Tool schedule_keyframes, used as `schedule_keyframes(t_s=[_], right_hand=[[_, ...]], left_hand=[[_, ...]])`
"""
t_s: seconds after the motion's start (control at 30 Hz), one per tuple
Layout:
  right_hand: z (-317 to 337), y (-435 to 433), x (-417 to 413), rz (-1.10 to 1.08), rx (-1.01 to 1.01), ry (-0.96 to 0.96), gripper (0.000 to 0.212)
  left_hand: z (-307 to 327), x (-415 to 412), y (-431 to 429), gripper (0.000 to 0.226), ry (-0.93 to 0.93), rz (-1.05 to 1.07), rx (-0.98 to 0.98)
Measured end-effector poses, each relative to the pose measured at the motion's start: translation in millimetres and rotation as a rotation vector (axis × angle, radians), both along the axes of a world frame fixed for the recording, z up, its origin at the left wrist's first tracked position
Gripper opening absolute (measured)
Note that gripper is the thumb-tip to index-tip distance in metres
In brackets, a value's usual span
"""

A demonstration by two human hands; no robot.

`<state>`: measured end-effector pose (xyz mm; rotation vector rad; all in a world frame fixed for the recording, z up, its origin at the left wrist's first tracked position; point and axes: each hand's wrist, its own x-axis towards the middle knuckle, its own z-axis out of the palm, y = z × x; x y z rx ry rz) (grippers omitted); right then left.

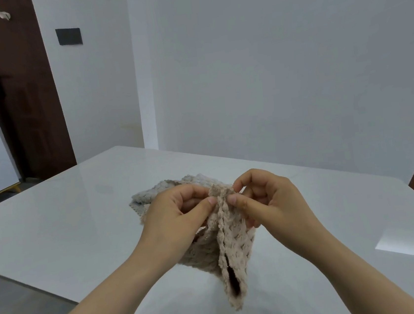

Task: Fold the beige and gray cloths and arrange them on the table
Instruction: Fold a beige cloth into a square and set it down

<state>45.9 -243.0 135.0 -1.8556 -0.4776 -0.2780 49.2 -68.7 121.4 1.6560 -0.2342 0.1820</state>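
I see both bare hands raised over the glossy white rectangular table (79,223), meeting at the top edge of a beige, nubby-textured fabric cloth (230,247). The left hand (178,211) pinches that edge between thumb and forefinger, and the right hand (264,196) pinches it the same way just beside it, so the two thumbs nearly touch. The beige cloth hangs down from this grip, bunched into vertical folds, its lowest corner dangling toward the near part of the table; I cannot tell whether that corner touches the surface. Behind the hands, farther across the table, a pale gray cloth of similar bumpy weave (151,194) lies rumpled on the tabletop, partly hidden by the left hand and the beige cloth. At far left stands a dark brown wooden door (21,100), with a small black panel (68,36) on the white wall beside it.
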Motion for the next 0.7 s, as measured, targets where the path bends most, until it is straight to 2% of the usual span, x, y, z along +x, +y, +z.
schedule_keyframes(t_s=[0.2,0.37,0.53,0.7], right_hand=[[-0.6,2.7,-0.5,-0.023,-0.055,-0.042,0.011],[-2.2,1.3,0.9,-0.066,-0.122,-0.040,0.013],[-2.6,2.3,2.7,-0.166,-0.199,-0.121,0.015],[-0.5,5.4,3.0,-0.165,-0.179,-0.112,0.014]], left_hand=[[-3.7,-0.5,-1.4,0.008,-0.058,-0.007,0.089],[-4.5,-2.0,-0.4,0.008,-0.080,0.011,0.081],[-4.0,-6.7,2.3,0.010,-0.099,-0.018,0.103],[-7.0,-11.9,0.5,0.028,-0.138,0.015,0.213]])
